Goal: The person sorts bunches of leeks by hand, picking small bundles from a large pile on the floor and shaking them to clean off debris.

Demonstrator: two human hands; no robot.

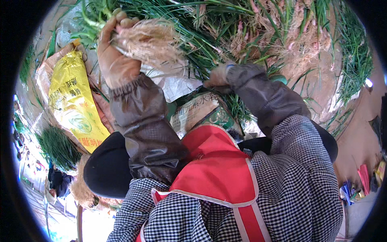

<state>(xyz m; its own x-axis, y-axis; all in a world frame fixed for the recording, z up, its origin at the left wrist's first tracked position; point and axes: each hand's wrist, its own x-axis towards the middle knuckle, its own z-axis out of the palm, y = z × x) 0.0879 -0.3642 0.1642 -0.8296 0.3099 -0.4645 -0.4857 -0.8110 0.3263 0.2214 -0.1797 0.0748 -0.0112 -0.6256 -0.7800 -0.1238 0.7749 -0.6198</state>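
My left hand point(119, 60), raised at the upper left, is closed around a bunch of spring-onion-like plants. Their dense pale roots point(154, 40) hang out to the right, and green stalks point(90, 19) come out on the left. My right hand point(218, 76), blurred, is low among long narrow green leaves point(199, 65); whether its fingers grip any is unclear. Beyond it spreads a heap of similar plants point(242, 36) with pinkish stem bases and tangled roots. A printed sack point(193, 112) lies between my knees, partly under leaves.
A yellow plastic sack point(74, 96) with printing lies at the left. Bundled greens point(57, 148) stand by my left knee, and more greens point(355, 57) line the right side. Another person point(60, 181) is partly visible at lower left. Colourful items point(362, 181) lie at lower right.
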